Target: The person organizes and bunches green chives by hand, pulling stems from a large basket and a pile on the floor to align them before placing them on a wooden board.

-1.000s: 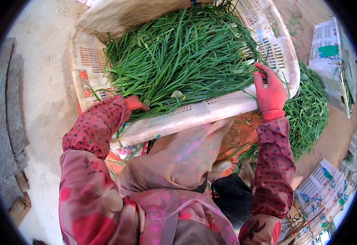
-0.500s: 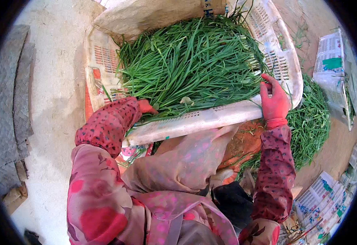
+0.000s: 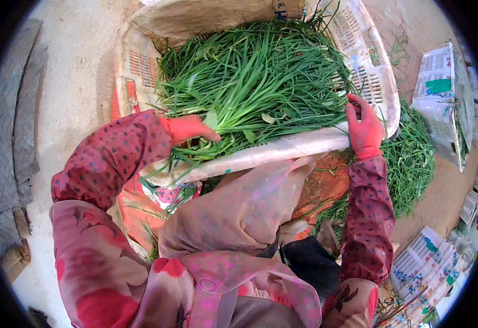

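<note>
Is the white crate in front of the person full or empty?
Not empty: long green leaves lie heaped inside the white crate, hiding its bottom. How deep they go, I cannot tell.

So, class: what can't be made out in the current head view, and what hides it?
- Floor of the white crate: head view, hidden by the green stalks.
- Most fingers of the left hand: head view, hidden by the hand itself and stalks.
- Right hand palm: head view, hidden by its back.
- Lower-right crates: head view, partly cut off by the dark round border.
</note>
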Demonstrator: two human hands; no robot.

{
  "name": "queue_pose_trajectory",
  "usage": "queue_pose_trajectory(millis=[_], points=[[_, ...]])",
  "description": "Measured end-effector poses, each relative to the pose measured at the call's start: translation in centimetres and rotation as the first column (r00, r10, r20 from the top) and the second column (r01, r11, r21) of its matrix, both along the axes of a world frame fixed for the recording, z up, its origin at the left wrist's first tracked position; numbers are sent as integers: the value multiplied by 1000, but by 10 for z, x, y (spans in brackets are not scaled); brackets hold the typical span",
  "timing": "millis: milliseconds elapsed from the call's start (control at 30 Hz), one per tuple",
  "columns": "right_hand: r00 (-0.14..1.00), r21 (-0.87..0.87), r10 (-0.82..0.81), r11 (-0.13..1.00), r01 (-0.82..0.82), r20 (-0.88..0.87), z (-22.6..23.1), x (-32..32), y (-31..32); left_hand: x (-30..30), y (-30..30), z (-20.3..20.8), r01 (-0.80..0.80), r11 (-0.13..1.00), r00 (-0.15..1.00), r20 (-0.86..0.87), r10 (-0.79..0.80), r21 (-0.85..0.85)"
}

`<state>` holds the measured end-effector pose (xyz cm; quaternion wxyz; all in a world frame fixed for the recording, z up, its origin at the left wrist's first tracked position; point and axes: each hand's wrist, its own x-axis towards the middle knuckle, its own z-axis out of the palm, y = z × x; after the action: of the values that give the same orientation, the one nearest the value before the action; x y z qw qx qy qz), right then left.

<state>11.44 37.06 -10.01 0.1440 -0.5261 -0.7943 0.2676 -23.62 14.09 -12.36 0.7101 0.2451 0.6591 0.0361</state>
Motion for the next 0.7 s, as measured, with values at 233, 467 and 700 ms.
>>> queue_pose_trajectory(millis=[233,467,700], points=[[861,101,507,859,-502,-34,20,-115,-44,26,-9,12,272,949,909,-367,-199,157],[563,-255,823,562,-787,77,-28,-217,-108,57,-4,45,430,865,823,-507,-258,258],[489,-671,858,270,-690,-159,-10,-187,-91,-1,-59,49,57,946,997,-73,-36,320]])
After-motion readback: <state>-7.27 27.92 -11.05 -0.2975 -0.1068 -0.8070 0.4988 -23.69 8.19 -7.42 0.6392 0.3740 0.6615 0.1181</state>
